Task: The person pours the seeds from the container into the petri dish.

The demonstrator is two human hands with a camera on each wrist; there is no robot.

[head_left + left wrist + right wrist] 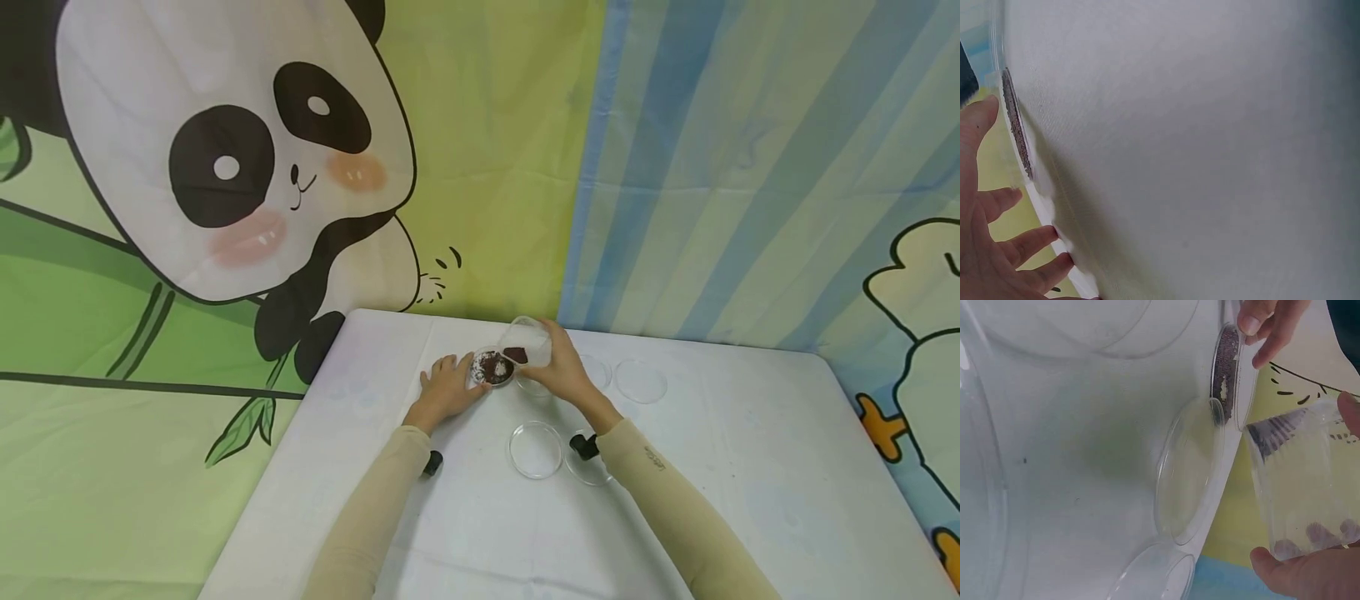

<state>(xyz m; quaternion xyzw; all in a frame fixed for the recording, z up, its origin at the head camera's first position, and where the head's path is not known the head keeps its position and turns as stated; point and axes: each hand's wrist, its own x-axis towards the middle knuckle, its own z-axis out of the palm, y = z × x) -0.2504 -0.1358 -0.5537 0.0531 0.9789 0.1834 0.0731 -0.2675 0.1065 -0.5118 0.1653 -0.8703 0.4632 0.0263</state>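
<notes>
A round clear petri dish (480,382) on the white table holds dark brown crumbly material (491,365) with pale patches showing through. My left hand (447,390) holds its side between thumb and forefinger, the other fingers spread out; in the left wrist view the thumb (984,115) lies at the rim. My right hand (566,371) grips a clear plastic cup (534,340), tipped toward the dish. More dark brown material (1275,432) lies along the cup's low side near its mouth, close over the dish rim in the head view.
Several clear dishes or lids lie about: one beside the filled dish (1188,475), one at the right (641,382), and two overlapping in front, the nearer-left one (536,450) and another under my right wrist (588,473). A printed cloth backdrop (495,167) stands behind the table (750,467).
</notes>
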